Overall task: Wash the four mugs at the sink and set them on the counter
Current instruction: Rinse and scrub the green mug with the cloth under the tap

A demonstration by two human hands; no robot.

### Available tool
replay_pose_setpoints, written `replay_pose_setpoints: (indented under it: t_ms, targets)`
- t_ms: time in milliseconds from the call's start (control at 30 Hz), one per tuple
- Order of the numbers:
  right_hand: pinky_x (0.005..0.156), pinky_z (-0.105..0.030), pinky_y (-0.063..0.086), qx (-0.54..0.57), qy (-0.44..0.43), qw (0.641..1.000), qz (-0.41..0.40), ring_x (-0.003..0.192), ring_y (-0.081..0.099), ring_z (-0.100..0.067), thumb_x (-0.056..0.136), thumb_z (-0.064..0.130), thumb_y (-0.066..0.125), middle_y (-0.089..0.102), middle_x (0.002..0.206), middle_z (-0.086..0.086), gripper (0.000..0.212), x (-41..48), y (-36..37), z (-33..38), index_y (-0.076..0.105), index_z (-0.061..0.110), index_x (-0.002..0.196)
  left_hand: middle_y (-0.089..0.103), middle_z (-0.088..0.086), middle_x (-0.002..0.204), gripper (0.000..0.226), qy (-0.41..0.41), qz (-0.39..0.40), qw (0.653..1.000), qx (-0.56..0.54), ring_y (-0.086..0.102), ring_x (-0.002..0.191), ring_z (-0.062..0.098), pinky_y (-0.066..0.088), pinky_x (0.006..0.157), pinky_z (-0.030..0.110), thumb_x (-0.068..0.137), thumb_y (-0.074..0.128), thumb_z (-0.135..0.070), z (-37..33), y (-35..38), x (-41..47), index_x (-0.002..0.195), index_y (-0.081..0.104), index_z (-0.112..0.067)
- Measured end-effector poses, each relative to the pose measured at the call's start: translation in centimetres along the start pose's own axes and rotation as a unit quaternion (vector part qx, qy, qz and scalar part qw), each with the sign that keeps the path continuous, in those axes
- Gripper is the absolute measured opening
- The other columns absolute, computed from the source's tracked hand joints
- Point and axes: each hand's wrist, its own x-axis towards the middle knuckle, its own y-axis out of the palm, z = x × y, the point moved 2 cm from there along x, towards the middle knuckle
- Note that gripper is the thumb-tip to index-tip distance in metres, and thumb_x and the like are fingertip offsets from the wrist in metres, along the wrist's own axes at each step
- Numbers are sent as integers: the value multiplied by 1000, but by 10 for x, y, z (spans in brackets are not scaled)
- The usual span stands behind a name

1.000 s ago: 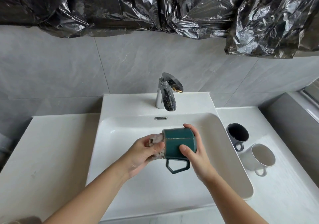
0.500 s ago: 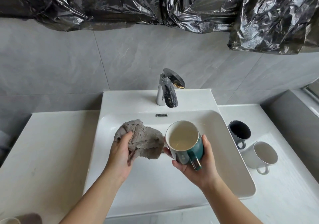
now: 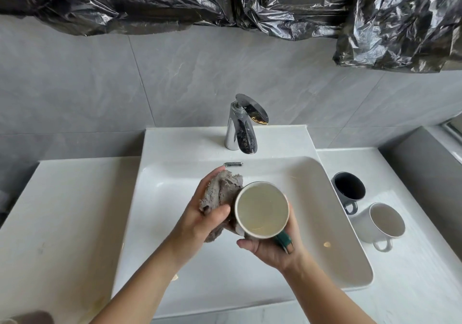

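While the green mug (image 3: 262,210) is held up over the sink (image 3: 175,198), mouth facing the camera, quick status: right hand (image 3: 272,248) cups it from below, fingers curled round the body, thumb on the near side, teal handle poking out toward the person beside the palm. Left hand (image 3: 200,221) is closed on a bunched grey cloth (image 3: 221,191), thumb across it, cloth pressed against the mug's left outer wall. Faucet (image 3: 241,128) shows no water stream that I can see. Dark mug (image 3: 348,190) and white mug (image 3: 382,223) stand upright on the counter (image 3: 412,273) right of the basin, just beside each other, handles toward the near side; can't tell from here whether they're washed. Fourth mug: only a blurry brownish shape (image 3: 27,317) at the bottom-left corner, can't confirm. Handling call: glazed ceramic, rigid, fairly heavy for a one-hand hold, likely to chip if it knocks the basin or the other mugs, probably slick if wet or soapy; the cream interior looks glossy. Best hold, I'd say, is a full wrap round the body or fingers through the handle, not a pinch on the rim. The cupped grip looks adequate provided the cloth hand doesn't shove the mug sideways out of the palm. Cloth is soft, conforms, adds friction. For set-down, aim for bare counter near the two mugs and leave a gap so nothing clinks. Progress guess: mid-wash on this one, wiping the outside.
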Motion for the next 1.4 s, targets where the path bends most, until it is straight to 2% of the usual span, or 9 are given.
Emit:
replay_pose_setpoints:
  t_ms: [67, 233, 500, 667, 767, 933, 1133, 1267, 1400]
  targets:
    - [84, -64, 52, 19, 35, 999, 31, 108, 60, -49, 92, 44, 56, 60, 123, -28, 56, -1, 3, 3, 58, 1, 128, 54, -6, 139, 86, 7, 65, 996, 64, 51, 128, 17, 45, 103, 35, 74, 71, -16, -2, -4, 0, 146, 27, -32]
    - [61, -50, 61, -132, 61, 985, -91, 108, 62, -43, 78, 30, 76, 57, 131, -19, 55, -1, 0, 6, 61, 17, 129, 47, -13, 143, 125, 7, 108, 967, 229, 44, 133, 7, 37, 112, 40, 45, 97, -34, -4, -12, 13, 142, 20, -57]
    - [50, -31, 57, -269, 139, 923, -238, 86, 68, -34, 76, 57, 66, 68, 107, -15, 58, 0, 11, 9, 70, 11, 112, 60, -6, 121, 98, -7, 18, 990, 136, 57, 116, 17, 47, 98, 33, 48, 87, -24, 26, -15, 15, 132, 38, -38]
    - [67, -38, 59, -366, 34, 852, -373, 77, 68, -25, 95, 28, 55, 71, 91, -8, 17, 1, 16, 18, 65, 16, 102, 62, 7, 121, 108, -84, -14, 996, 11, 63, 107, 12, 52, 85, 25, 34, 95, -41, 35, -17, 14, 127, 44, -17]
    - [67, -32, 52, -430, -64, 803, -408, 76, 61, -17, 100, 27, 50, 66, 89, -4, 20, 6, 16, 25, 60, 11, 108, 69, 9, 116, 116, -152, -36, 986, -53, 67, 104, 19, 55, 78, 26, 21, 95, -55, 39, -19, 11, 123, 53, -19]
    - [60, -21, 35, -537, -155, 743, -369, 63, 44, -8, 102, 38, 44, 51, 61, 9, 38, -2, 30, 27, 55, 16, 73, 75, 10, 100, 103, -183, -49, 978, -82, 72, 89, 19, 57, 66, 24, 20, 95, -54, 36, -19, 15, 109, 66, -10]
    - [46, -20, 26, -544, -254, 699, -389, 43, 29, -4, 102, 26, 49, 33, 44, 15, 50, 2, 37, 25, 35, 20, 54, 74, 5, 107, 68, -243, -19, 969, -33, 70, 100, 21, 53, 88, 36, 66, 72, -68, 25, -8, 18, 113, 66, -19]
    - [52, -28, 24, -538, -271, 675, -427, 50, 27, -12, 98, 29, 53, 30, 49, 9, 51, 2, 33, 33, 37, 22, 50, 70, 10, 86, 63, -283, -145, 947, 52, 66, 83, 26, 52, 82, 33, 92, 33, -62, 27, -20, 19, 102, 64, -7]
    - [59, -34, 23, -558, -274, 651, -436, 59, 27, -18, 92, 40, 53, 29, 60, -4, 45, 6, 37, 33, 40, 8, 62, 57, 5, 97, 28, -42, -164, 953, 250, 56, 76, 7, 45, 71, 10, 101, 42, -36, 8, -18, 20, 114, 58, -18]
